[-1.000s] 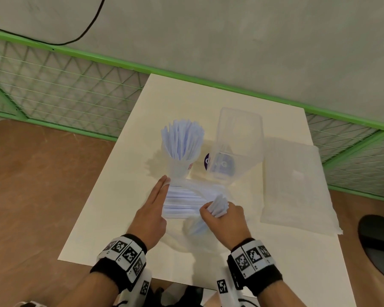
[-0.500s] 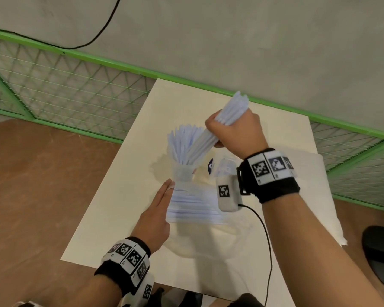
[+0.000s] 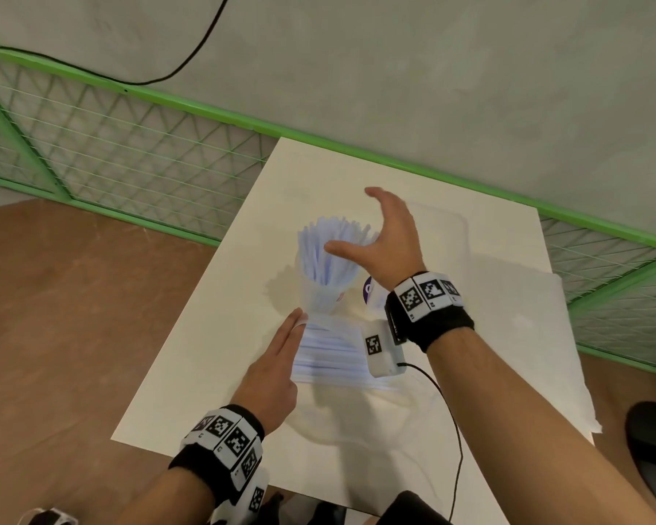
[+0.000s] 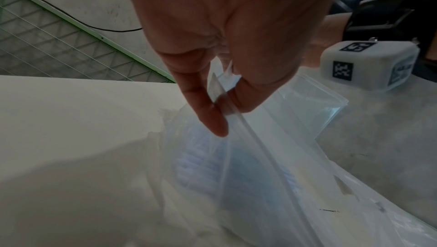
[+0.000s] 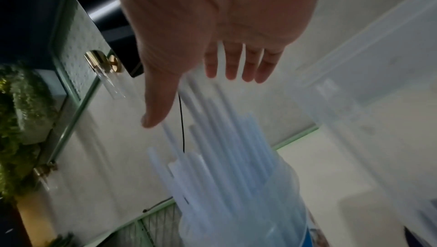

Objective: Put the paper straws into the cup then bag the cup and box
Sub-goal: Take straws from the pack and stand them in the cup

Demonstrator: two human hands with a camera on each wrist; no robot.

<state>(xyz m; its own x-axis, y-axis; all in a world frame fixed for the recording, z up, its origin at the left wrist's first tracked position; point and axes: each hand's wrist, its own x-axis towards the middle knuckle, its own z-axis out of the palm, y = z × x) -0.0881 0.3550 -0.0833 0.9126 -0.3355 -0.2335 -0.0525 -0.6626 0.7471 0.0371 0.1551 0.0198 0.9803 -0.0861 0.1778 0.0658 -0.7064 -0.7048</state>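
Note:
A clear cup stands mid-table, filled with pale blue paper straws. My right hand hovers just above the straw tops, fingers spread and holding nothing; in the right wrist view this hand is over the straws and cup. More straws lie in a plastic straw bag in front of the cup. My left hand is at that bag's left edge; its thumb and forefinger pinch the bag's rim. The clear box stands behind my right hand.
A large flat plastic bag lies on the right of the white table. A green mesh fence runs behind the table. A cable from my right wrist camera trails over the table's near edge.
My right hand lifted a bunch of straws from the straw bag to the cup, let them go and now hangs open above it. The left hand stayed at the straw bag.

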